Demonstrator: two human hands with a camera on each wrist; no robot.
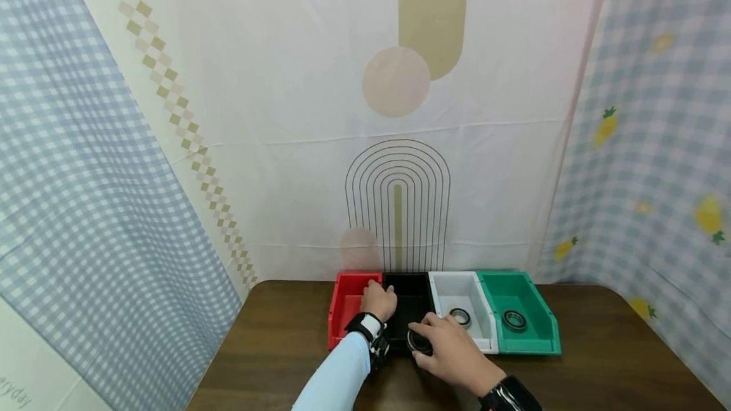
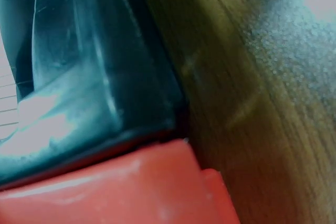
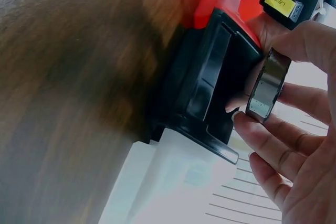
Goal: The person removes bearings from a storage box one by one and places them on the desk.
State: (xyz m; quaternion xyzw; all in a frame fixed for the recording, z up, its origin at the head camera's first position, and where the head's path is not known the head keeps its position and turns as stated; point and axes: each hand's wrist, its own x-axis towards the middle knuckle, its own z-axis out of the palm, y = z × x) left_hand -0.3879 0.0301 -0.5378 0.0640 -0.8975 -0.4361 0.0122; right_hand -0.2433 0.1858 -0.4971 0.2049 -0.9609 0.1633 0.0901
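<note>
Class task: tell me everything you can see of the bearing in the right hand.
The bearing is round, with a dark face and a smooth, shiny, metal-looking outer band. The right hand holds it between its fingers, tilted, near the front of the black bin. Whether it touches the bin is unclear.

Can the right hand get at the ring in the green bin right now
Probably not yet: the right hand is pinching another ring. Otherwise the way looks free; nothing covers the green bin or its ring, and the left hand is off to the left.
</note>
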